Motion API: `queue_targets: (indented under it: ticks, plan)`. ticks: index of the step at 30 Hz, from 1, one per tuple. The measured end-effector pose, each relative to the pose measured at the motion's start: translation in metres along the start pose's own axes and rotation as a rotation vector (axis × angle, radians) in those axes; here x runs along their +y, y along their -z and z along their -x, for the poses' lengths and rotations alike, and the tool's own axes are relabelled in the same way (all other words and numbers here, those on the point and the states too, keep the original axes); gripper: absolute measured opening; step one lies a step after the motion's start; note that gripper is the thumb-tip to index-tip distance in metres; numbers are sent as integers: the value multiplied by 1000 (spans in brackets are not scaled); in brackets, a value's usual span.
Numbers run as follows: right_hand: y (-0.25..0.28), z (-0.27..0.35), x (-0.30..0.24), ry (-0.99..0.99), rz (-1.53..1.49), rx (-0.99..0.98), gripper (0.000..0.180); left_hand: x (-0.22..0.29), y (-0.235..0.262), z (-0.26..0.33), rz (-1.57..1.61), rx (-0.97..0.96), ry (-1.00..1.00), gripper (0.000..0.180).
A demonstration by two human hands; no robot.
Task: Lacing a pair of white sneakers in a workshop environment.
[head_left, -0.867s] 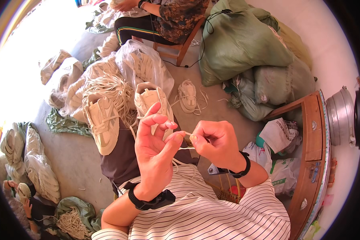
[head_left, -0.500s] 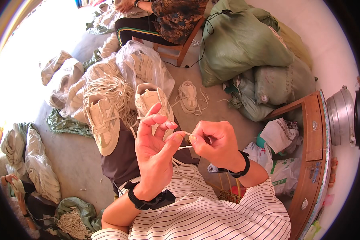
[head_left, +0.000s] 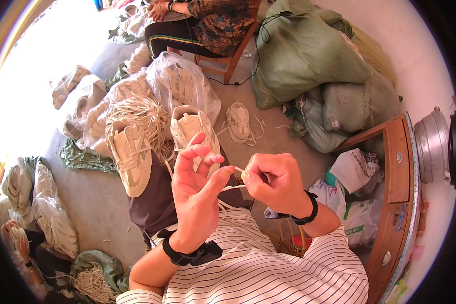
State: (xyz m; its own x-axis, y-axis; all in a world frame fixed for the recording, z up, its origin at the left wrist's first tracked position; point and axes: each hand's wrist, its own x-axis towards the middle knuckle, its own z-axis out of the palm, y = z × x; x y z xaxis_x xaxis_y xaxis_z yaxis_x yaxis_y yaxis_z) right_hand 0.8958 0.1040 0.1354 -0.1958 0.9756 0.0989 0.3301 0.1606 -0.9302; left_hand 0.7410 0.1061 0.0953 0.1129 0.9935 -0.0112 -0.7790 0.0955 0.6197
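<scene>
My left hand (head_left: 196,195) is raised in front of my chest with fingers spread, a thin white shoelace (head_left: 233,187) running across its fingertips. My right hand (head_left: 271,182) is closed, pinching the lace's end next to the left fingertips. Just beyond the hands a cream sneaker (head_left: 193,133) rests on my dark-trousered knee. A second cream sneaker (head_left: 130,157) lies to its left, beside a bundle of white laces (head_left: 139,112).
Clear plastic bags of sneakers (head_left: 182,83) lie ahead. Another sneaker (head_left: 239,121) sits on the concrete floor. Green sacks (head_left: 309,55) pile at the right, by a wooden cabinet (head_left: 395,197). Another person (head_left: 207,23) sits on a stool at the top.
My left fingers have opened wider while my right hand has shifted the lace end slightly along them. The sneakers have not moved.
</scene>
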Motion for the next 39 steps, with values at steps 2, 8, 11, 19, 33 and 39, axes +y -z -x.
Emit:
queue_targets:
  ticks: [2, 8, 11, 19, 33, 39]
  plan:
    - [0, 1, 0, -7, -3, -3, 10, 0, 0, 0, 0, 1, -1, 42]
    - [0, 0, 5, -20, 18, -15, 12, -2, 1, 0, -2, -8, -9, 42]
    - [0, 0, 6, -26, 55, -17, 13, -3, 2, -1, -8, -16, -17, 42]
    - [1, -1, 5, -33, 103, -29, 12, -5, 7, -1, -42, -39, -56, 44]
    - [-8, -3, 10, 83, 169, 44, 16, -5, 12, 0, -66, -45, -53, 44]
    - [-8, -4, 12, 74, 148, 26, 16, -5, 14, 0, -65, -48, -56, 45]
